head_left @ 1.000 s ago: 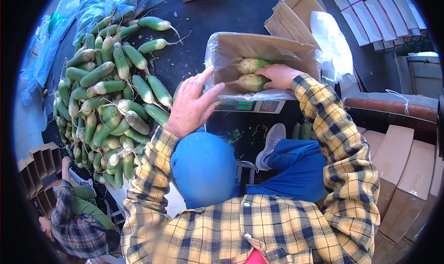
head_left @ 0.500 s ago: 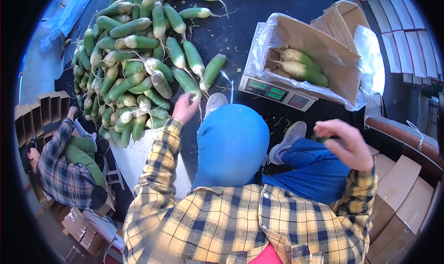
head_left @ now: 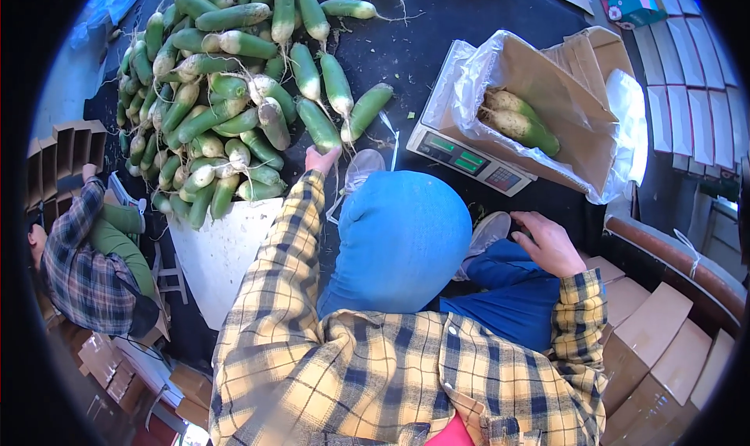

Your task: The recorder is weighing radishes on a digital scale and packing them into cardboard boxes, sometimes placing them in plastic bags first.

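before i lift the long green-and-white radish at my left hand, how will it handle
The long green-and-white radish is probably stiff, since its body looks thick and straight. Its rounded sides suggest it could roll if nudged. The smooth-looking green skin may feel somewhat slick.

Left hand (head_left: 322, 160) is right at the pale end of a green radish (head_left: 318, 126) around 11 o'clock, radish pile (head_left: 211, 121) at 10. Right hand (head_left: 549, 245) is empty, loosely curled just past 3. Scale (head_left: 469, 160) at 2 has a box (head_left: 547, 83) on it, radishes inside (head_left: 517, 124).
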`<state>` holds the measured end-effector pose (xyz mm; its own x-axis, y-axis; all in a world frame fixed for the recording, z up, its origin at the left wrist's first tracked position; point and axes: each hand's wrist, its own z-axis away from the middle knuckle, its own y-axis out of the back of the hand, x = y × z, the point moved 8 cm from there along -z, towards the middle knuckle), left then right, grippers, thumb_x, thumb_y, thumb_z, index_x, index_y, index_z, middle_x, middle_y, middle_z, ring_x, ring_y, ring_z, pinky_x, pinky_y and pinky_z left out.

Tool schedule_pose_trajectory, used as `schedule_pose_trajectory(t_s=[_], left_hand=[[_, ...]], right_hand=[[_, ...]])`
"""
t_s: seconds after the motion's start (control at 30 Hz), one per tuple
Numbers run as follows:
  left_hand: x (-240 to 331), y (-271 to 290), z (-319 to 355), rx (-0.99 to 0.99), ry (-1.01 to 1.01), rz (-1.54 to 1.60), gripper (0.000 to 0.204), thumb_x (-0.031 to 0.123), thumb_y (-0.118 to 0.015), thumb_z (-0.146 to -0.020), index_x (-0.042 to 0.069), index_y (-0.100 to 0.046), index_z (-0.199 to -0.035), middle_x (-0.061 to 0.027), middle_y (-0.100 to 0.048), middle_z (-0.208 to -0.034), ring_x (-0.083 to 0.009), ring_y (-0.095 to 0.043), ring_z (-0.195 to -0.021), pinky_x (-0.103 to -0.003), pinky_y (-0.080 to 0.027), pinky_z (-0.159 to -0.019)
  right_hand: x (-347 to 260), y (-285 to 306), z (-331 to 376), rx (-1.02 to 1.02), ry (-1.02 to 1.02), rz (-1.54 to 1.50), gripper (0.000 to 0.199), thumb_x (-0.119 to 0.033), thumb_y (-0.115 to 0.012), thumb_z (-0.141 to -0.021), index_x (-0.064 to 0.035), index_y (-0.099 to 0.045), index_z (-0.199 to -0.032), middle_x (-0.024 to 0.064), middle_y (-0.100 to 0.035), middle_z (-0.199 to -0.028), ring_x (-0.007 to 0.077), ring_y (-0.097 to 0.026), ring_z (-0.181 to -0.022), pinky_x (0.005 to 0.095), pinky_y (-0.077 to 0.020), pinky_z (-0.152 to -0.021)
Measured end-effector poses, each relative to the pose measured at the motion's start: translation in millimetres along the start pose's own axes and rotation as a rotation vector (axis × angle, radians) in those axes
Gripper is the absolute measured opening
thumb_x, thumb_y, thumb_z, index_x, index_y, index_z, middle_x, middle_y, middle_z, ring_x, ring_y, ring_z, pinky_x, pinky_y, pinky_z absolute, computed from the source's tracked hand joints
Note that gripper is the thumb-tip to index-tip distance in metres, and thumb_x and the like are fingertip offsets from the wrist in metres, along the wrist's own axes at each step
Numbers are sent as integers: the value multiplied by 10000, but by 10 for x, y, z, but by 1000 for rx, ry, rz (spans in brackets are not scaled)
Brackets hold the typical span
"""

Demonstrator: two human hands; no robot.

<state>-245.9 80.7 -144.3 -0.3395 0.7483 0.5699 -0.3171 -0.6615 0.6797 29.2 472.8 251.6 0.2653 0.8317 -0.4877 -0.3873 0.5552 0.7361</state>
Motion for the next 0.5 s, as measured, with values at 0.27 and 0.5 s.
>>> schedule_pose_trajectory(t_s=[0.27,0.5], left_hand=[[21,-331,-180,-111,329,101,1027,590,-870,-620,-119,-503,-1266,-275,-615,-1259,-343,-638,-1148,-393,-494,-987],[-43,-205,82,-568,474,756,665,532,-799,-751,87,-599,-1204,-53,-677,-915,-188,-650,-736,-386,-527,-676]], right_hand=[[21,28,11,-5,-82,67,353,-173,-637,-916,-13,-587,-1227,209,-647,-1069,401,-634,-977,455,-522,-819],[48,-7,14,16,-68,99,355,-179,-642,-907,-23,-587,-1221,204,-646,-1049,398,-637,-959,461,-526,-799]])
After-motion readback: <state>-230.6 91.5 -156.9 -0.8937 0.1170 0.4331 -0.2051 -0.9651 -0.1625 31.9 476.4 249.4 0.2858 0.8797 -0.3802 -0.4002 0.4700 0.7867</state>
